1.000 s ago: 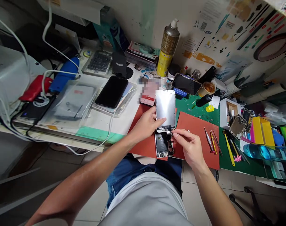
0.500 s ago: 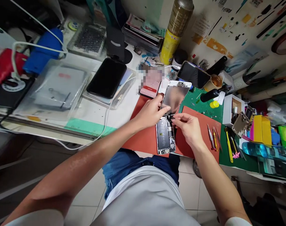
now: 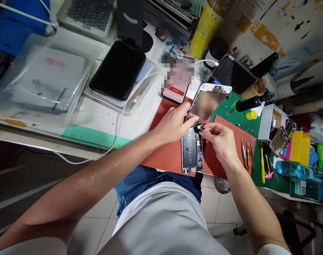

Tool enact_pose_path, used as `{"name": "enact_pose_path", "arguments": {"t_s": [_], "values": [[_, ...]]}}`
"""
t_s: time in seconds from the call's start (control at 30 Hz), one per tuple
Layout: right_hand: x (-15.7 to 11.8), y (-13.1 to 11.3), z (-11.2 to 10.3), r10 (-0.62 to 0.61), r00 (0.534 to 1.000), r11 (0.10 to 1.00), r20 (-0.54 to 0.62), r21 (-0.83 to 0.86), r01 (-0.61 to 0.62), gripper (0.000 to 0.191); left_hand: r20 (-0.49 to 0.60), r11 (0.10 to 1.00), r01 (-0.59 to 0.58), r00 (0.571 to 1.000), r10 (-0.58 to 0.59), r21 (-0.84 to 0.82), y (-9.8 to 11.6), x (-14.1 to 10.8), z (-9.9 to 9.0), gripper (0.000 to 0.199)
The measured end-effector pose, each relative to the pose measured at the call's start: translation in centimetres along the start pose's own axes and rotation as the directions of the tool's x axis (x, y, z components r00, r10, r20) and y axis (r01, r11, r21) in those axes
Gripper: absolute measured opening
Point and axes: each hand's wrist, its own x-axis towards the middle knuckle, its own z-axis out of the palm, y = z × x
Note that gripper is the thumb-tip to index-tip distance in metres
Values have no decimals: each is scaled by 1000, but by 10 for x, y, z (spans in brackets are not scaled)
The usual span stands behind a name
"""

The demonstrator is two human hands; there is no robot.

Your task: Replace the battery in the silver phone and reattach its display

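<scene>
An opened phone lies on the red-brown mat [image 3: 163, 152], its battery and inner parts bare in the phone body [image 3: 190, 152]. From its top end the detached screen [image 3: 207, 104] stands raised and tilted, metal back towards me. My left hand [image 3: 174, 122] is closed on the screen's left edge, thumb across its lower part. At the upper right of the body, by the joint between screen and body, my right hand [image 3: 220, 138] is pinched. Whatever its fingertips hold there is too small to make out.
A lit phone [image 3: 176, 88] lies just behind the mat, and a black phone [image 3: 118, 71] rests on a stack to the left. Screwdrivers [image 3: 245, 156] and a yellow-handled tool [image 3: 262, 164] lie to the right. A white cable [image 3: 120, 127] runs along the left side.
The view has moved closer and shifted, so the bench things sit differently in it. Both hands stay at the phone, with the screen leaning slightly more to the right in the picture.
</scene>
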Motion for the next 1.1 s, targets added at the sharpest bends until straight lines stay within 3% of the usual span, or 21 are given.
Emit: {"name": "enact_pose_path", "arguments": {"t_s": [0.27, 0.57, 0.73, 1.1], "values": [[4, -2, 2, -7, 1000, 998, 11, -57, 8, 30, 17, 992, -87, 996, 86, 91, 0, 0, 0, 29], [6, -5, 4, -12, 1000, 996, 6, -86, 13, 24, 26, 997, -38, 999, 36, 69, 0, 1, -1, 29], [5, -5, 4, -22, 1000, 995, 4, -95, 23, 28, 53, 988, -92, 995, 86, 121, 1, 2, -1, 21], [7, -5, 3, -11, 1000, 994, 23, -108, 13, 26, 65, 974, -130, 991, 119, 185, -3, 2, -2, 24]]}}
